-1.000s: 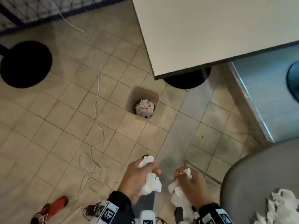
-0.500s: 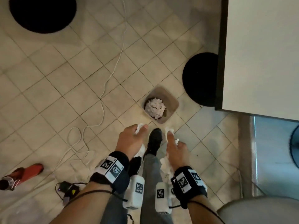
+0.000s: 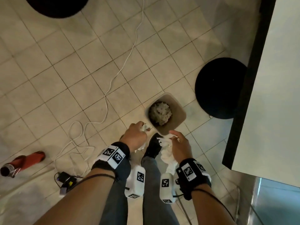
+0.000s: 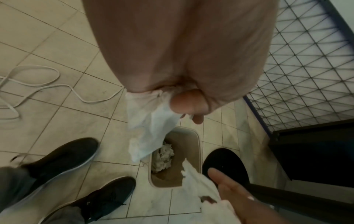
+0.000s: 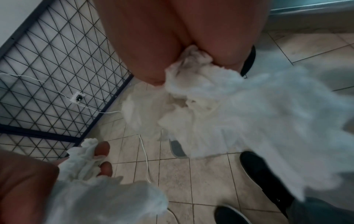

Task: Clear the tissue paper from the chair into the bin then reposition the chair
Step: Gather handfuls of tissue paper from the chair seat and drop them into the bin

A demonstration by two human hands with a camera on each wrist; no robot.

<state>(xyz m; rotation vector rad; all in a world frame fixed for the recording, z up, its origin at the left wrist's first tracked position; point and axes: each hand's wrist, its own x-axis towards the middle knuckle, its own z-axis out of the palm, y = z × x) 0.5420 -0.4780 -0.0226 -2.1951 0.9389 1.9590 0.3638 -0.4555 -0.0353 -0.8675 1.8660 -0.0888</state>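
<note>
A beige bin [image 3: 180,122] stands on the tiled floor with crumpled tissue [image 3: 159,113] inside. My left hand [image 3: 136,137] grips a wad of white tissue paper [image 3: 145,127] just short of the bin's near left rim. My right hand [image 3: 178,143] grips a longer bunch of tissue [image 3: 167,153] at the near rim, with its end trailing back toward my wrist. In the left wrist view the left hand's tissue [image 4: 149,125] hangs over the bin's edge [image 4: 198,145]. The right wrist view is filled by the right hand's tissue [image 5: 229,106]. The chair is out of view.
A white table [image 3: 276,78] with a dark edge runs along the right, its black round base [image 3: 220,88] beside the bin. A white cable [image 3: 113,78] loops across the floor at left. A red bottle [image 3: 24,161] lies far left. My black shoe [image 3: 153,146] stands below the bin.
I have stepped up to the bin and both hands have moved forward to its near rim, still holding tissue. The chair seat has dropped out of the head view.
</note>
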